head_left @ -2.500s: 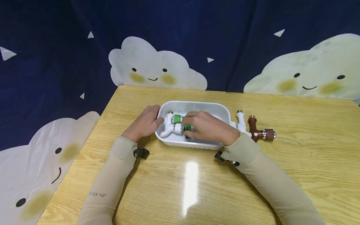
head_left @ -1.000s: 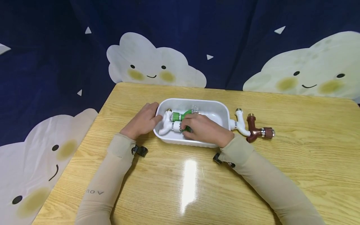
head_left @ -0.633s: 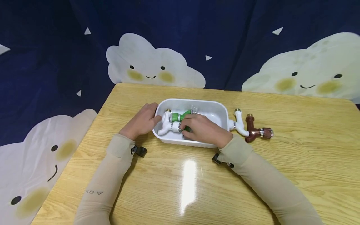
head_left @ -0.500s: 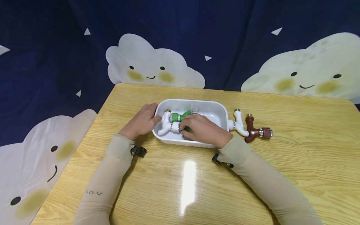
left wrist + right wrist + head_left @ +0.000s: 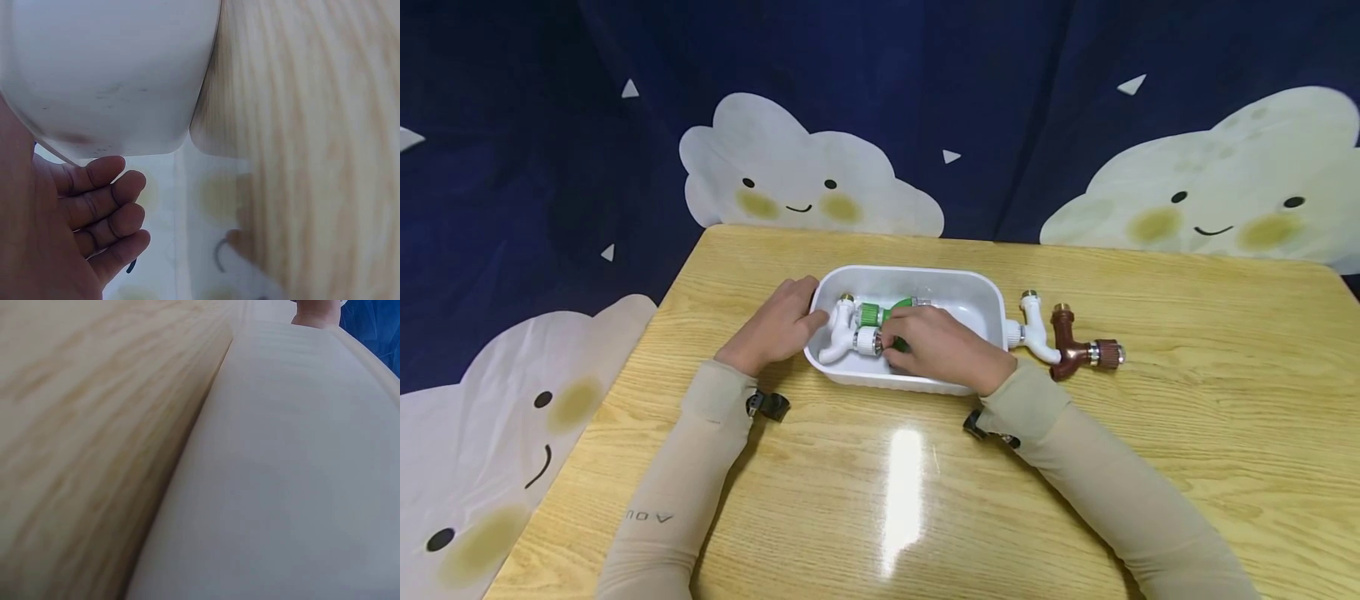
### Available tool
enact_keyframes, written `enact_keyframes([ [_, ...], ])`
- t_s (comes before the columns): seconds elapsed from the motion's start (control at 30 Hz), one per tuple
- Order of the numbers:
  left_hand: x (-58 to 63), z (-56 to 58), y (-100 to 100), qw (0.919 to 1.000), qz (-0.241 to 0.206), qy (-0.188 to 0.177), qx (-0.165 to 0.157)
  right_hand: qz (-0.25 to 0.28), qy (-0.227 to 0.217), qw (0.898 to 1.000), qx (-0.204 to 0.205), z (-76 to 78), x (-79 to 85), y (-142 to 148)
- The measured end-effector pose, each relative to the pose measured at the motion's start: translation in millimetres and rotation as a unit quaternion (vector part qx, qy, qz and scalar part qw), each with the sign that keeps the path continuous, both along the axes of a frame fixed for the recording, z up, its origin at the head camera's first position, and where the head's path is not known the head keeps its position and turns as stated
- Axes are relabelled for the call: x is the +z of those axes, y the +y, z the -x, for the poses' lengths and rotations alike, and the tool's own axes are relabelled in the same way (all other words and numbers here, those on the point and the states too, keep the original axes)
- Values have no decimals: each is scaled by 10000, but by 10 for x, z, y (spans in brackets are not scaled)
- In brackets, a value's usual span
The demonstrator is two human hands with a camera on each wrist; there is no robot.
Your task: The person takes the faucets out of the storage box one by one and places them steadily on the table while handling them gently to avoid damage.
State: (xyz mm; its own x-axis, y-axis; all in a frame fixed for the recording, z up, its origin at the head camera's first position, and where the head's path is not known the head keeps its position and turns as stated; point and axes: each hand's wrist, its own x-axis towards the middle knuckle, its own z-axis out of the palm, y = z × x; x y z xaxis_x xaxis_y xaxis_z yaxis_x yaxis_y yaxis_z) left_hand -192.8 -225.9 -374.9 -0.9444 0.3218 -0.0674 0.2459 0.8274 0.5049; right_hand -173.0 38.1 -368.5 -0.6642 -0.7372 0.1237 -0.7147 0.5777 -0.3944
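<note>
In the head view my left hand [image 5: 778,329] grips the left end of a white plastic tub [image 5: 917,382], thumb over the rim. The left wrist view shows its fingers [image 5: 115,215] curled beneath the tub's end. My right hand [image 5: 943,343] reaches into the tub, fingers curled around a green tap [image 5: 901,343] mostly hidden under them. To its left lies a white tap [image 5: 842,335], its ribbed handle [image 5: 868,341] right at my fingertips. Behind these sits another green tap [image 5: 898,309]. The tub's wall fills much of the right wrist view.
Right of the tub, a white tap [image 5: 1036,329] lies on the wooden table [image 5: 835,483], its handle against the tub's end. A brown tap [image 5: 1075,354] lies beside it. A dark blue curtain with printed clouds [image 5: 805,179] hangs behind the table.
Since the oldest frame my right hand has shifted slightly, lower in the tub, uncovering more of the rear green tap. The left hand keeps its grip; the last half second shows hardly any movement.
</note>
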Motion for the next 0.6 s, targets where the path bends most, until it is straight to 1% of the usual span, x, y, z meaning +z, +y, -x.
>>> enact_keyframes([
  [0.5,-1,5,-8,10000,56,30,-9,64,46,9998,-203,-23,3,-2],
  [0.6,-7,2,-9,9999,100,118,-13,15,58,9996,-258,-28,2,-6],
])
